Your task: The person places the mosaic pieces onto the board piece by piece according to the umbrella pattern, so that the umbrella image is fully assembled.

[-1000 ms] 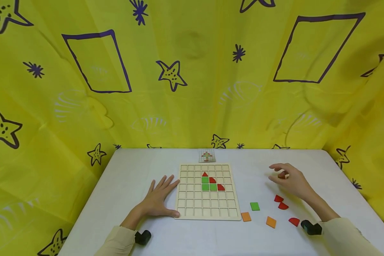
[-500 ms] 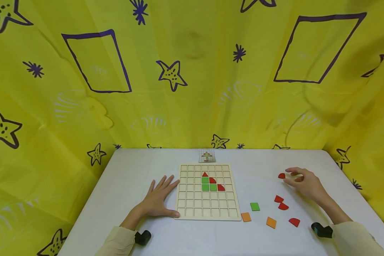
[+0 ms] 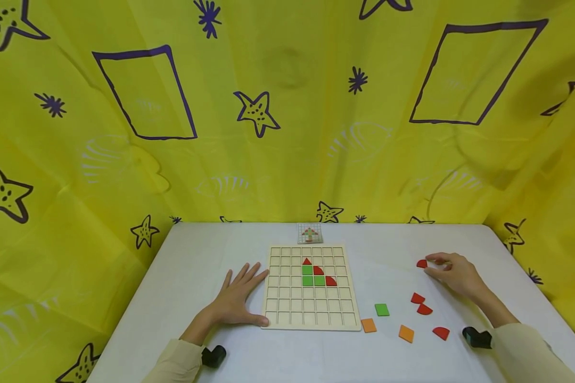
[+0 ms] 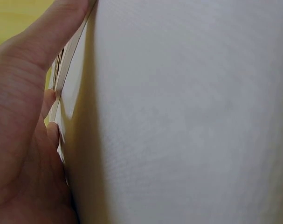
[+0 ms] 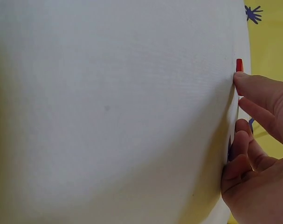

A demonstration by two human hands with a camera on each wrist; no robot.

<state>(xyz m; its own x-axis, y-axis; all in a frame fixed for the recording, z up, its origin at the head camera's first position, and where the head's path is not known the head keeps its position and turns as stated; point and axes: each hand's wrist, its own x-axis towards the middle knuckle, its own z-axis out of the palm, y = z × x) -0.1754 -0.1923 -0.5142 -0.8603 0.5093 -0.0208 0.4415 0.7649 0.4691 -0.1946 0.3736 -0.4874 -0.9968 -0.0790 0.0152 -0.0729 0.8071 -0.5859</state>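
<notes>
A pale wooden grid board [image 3: 296, 306] lies flat, with green square tiles [image 3: 307, 280], a red triangle [image 3: 307, 261] and two red quarter-circle tiles [image 3: 331, 281] set in its cells. My left hand [image 3: 235, 300] rests on the table with fingers spread, its thumb and fingertips touching the board's left edge. To the right, my right hand [image 3: 455, 273] pinches the right side of a red quarter-circle tile [image 3: 421, 263] between thumb and forefinger. In the right wrist view only a thin edge of that red tile [image 5: 239, 65] shows beyond the fingertip; the other fingers are curled.
A small pattern card [image 3: 309, 233] lies behind the board. Right of the board are several loose tiles: a green square [image 3: 382, 309], orange squares [image 3: 406, 333] and red quarter-circles [image 3: 441, 333]. A yellow curtain [image 3: 287, 159] encloses the white table [image 3: 211, 239].
From above the red quarter-circle tile, my right hand has drawn back to the right, uncovering it, and its forefinger has come down to the tile. My left hand stays at the board.
</notes>
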